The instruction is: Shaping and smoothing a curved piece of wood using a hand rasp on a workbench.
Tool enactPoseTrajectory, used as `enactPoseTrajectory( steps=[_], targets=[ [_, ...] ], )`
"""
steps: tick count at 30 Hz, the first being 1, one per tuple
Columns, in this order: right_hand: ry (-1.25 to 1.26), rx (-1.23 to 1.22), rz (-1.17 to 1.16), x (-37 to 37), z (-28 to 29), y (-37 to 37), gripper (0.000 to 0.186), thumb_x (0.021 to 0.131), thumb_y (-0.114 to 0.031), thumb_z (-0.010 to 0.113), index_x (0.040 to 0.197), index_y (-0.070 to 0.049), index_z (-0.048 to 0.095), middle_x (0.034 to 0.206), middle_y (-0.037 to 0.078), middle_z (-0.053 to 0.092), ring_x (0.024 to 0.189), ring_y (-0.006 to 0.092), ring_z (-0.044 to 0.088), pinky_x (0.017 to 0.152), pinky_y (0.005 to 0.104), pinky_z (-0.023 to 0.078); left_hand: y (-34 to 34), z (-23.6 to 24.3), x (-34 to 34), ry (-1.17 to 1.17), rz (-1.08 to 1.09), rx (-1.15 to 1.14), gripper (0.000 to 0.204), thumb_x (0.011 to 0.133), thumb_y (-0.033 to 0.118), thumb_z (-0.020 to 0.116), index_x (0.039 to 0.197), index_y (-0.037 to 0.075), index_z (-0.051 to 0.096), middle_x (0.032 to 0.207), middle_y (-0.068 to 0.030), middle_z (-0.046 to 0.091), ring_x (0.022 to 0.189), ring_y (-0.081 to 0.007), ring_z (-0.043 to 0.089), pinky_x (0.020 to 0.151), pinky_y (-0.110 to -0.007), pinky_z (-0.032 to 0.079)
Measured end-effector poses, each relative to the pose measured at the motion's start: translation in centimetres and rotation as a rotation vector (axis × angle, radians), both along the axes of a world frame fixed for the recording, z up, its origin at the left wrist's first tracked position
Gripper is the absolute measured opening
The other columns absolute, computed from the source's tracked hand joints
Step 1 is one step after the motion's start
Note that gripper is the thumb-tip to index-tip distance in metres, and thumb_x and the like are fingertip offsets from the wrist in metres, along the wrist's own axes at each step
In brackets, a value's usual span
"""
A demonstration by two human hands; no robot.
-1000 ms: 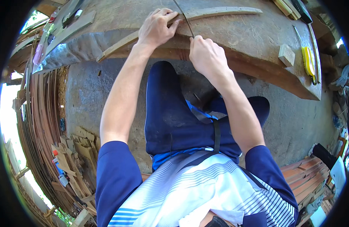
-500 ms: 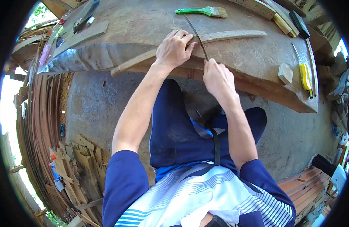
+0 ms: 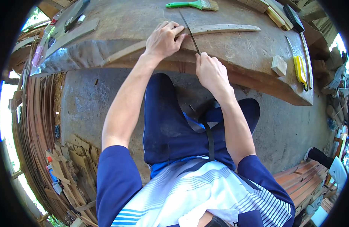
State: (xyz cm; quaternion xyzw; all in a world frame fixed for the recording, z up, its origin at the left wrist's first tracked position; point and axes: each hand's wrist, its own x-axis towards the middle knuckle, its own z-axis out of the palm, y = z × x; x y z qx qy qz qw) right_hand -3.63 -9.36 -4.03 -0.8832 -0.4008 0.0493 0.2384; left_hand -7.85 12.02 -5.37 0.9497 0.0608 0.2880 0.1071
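Observation:
A long, narrow wooden strip (image 3: 229, 28) lies along the workbench (image 3: 235, 53), its left end reaching the front edge. My left hand (image 3: 163, 41) is closed over the strip, fingers curled and pressed down on it. In my right hand (image 3: 213, 72) is the near end of a long thin dark blade (image 3: 188, 28), perhaps a saw or file seen edge-on. The blade crosses the strip just right of my left hand, its tip pointing away from me. My right fingers wrap its near end, so any handle is hidden.
A green-handled paintbrush (image 3: 191, 5) lies beyond the blade tip. To the right are a small wooden block (image 3: 279, 65) and a yellow-handled tool (image 3: 300, 70). A flat board (image 3: 74, 37) rests at the bench's left. Scrap wood (image 3: 72, 162) is piled on the floor at left.
The whole view has shifted slightly, so the bench and both hands appear a little farther left and higher. My grip on the strip and on the blade looks the same.

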Motion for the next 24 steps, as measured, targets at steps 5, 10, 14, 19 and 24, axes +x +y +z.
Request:
enactPoseTrajectory(
  steps=[5, 10, 14, 19, 24],
  targets=[
    [0.043, -0.073, -0.030, -3.4, -0.4, -5.5, 0.039, 0.111, -0.029, 0.046, 0.092, 0.001, 0.063, 0.078, 0.029, 0.071, 0.074, 0.0494, 0.071, 0.069, 0.0570, 0.059, 0.6, 0.2, 0.0, 0.001, 0.043, 0.050, 0.029, 0.097, 0.028, 0.070, 0.117, 0.008, 0.078, 0.117, -0.0094, 0.074, 0.111, -0.0317, 0.068, 0.099, -0.042, 0.056],
    [0.052, 0.002, -0.090, -0.7, -0.5, -5.1, 0.037, 0.111, -0.028, 0.047, 0.093, 0.000, 0.064, 0.079, 0.030, 0.070, 0.076, 0.0502, 0.070, 0.071, 0.0580, 0.058, 2.3, -0.5, 1.3, -0.052, 0.010, 0.059, 0.029, 0.098, 0.025, 0.070, 0.116, 0.003, 0.078, 0.118, -0.0142, 0.074, 0.112, -0.0343, 0.068, 0.100, -0.042, 0.055],
    [0.020, 0.041, 0.039, 1.1, -0.4, -5.0, 0.038, 0.110, -0.028, 0.047, 0.094, 0.002, 0.065, 0.079, 0.029, 0.071, 0.078, 0.0498, 0.071, 0.073, 0.0580, 0.058, 3.5, -0.2, 1.3, -0.004, 0.084, 0.027, 0.035, 0.100, 0.030, 0.066, 0.120, 0.003, 0.076, 0.123, -0.0141, 0.073, 0.117, -0.0336, 0.067, 0.104, -0.042, 0.053],
    [0.060, -0.018, 0.084, -1.0, -0.1, -4.4, 0.038, 0.110, -0.028, 0.047, 0.092, 0.001, 0.064, 0.076, 0.029, 0.070, 0.074, 0.0479, 0.072, 0.069, 0.0567, 0.058, 3.2, 0.0, 0.8, 0.047, 0.081, 0.019, 0.033, 0.099, 0.028, 0.068, 0.121, 0.005, 0.076, 0.124, -0.0117, 0.072, 0.118, -0.0313, 0.065, 0.103, -0.042, 0.053],
    [0.056, 0.022, 0.038, 1.3, 0.4, 0.4, 0.040, 0.109, -0.026, 0.047, 0.090, 0.002, 0.067, 0.083, 0.026, 0.073, 0.080, 0.0459, 0.074, 0.074, 0.0543, 0.060, 1.8, 0.2, 0.8, 0.002, 0.028, -0.024, 0.029, 0.096, 0.021, 0.072, 0.117, 0.001, 0.076, 0.116, -0.0142, 0.074, 0.112, -0.0347, 0.067, 0.099, -0.042, 0.054]
  ],
)
